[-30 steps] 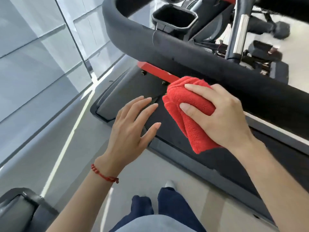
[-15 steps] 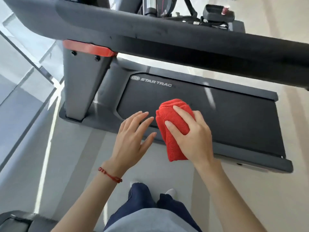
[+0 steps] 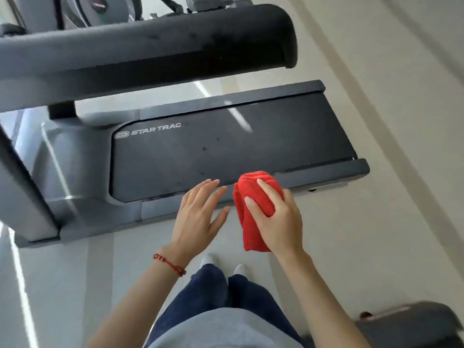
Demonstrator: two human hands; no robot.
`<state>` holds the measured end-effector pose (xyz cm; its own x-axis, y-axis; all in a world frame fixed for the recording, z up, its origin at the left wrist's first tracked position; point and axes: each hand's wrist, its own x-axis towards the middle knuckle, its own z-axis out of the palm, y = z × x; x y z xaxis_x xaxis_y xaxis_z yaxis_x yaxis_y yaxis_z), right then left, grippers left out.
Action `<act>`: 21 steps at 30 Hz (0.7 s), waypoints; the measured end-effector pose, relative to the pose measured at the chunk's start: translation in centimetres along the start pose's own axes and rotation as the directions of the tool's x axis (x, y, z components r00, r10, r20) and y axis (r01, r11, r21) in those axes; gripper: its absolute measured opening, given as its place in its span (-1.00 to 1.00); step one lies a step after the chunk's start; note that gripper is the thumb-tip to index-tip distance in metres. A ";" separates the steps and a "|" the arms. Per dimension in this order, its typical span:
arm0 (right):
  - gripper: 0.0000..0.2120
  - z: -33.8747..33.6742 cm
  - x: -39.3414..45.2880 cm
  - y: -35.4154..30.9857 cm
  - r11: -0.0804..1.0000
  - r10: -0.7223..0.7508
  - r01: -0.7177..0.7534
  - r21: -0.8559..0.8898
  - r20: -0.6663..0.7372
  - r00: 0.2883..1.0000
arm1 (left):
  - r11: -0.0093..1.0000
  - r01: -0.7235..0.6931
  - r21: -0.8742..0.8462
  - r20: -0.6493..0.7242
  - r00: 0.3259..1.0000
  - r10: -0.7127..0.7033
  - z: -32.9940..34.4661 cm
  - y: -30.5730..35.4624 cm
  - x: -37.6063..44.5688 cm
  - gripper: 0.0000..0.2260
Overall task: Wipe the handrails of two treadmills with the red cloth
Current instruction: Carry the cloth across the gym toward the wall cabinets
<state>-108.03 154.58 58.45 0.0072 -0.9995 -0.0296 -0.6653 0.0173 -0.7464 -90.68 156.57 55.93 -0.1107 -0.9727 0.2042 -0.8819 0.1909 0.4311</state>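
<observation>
My right hand (image 3: 278, 219) grips the bunched red cloth (image 3: 253, 212) in the air, low in front of me and well below the handrail. My left hand (image 3: 198, 219) hovers just left of the cloth, fingers spread, holding nothing; a red string bracelet circles its wrist. The treadmill's thick black handrail (image 3: 155, 46) crosses the top of the view and ends at the upper right. Beneath it lies the black running belt (image 3: 226, 151) marked STAR TRAC. Neither hand touches the handrail.
A grey upright post (image 3: 22, 187) stands at the left. Part of another dark machine (image 3: 401, 322) shows at the bottom right. More gym equipment sits beyond the handrail. Pale floor (image 3: 376, 234) spreads to the right; my legs and shoes are below.
The view has swung right along the treadmill, from its front post to the handrail's end and the belt's rear. Both hands keep their pose, the cloth still off the rail.
</observation>
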 end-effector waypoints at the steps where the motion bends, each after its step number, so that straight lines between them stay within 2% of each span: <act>1: -0.55 -0.5 -0.1 0.8 0.999 0.036 -0.035 0.014 -0.026 0.999 | 1.000 -0.031 -0.001 0.024 0.999 0.031 0.6 0.6 0.7 -0.50; 6: -0.55 -2.5 -0.3 4.5 0.981 0.193 -0.187 0.052 -0.147 0.970 | 0.976 -0.214 -0.033 0.137 0.967 0.216 3.6 3.1 4.6 -0.57; 10: -0.56 -3.9 -0.2 7.2 0.939 0.344 -0.325 0.117 -0.248 0.906 | 0.934 -0.346 -0.086 0.216 0.909 0.356 6.3 4.9 8.0 -0.51; 16: -0.57 -5.2 0.1 9.6 0.845 0.535 -0.485 0.227 -0.401 0.744 | 0.818 -0.549 -0.170 0.299 0.762 0.574 9.4 6.9 13.0 -0.44; 21: -0.55 -5.3 0.6 11.1 0.753 0.652 -0.573 0.323 -0.483 0.585 | 0.740 -0.637 -0.215 0.386 0.640 0.664 11.5 8.5 16.8 -0.40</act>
<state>-119.36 154.04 53.63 -0.7900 -0.5851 -0.1833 -0.2639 0.5943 -0.7597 -105.31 140.37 52.87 -0.8333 -0.5474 0.0772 -0.4837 0.7896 0.3776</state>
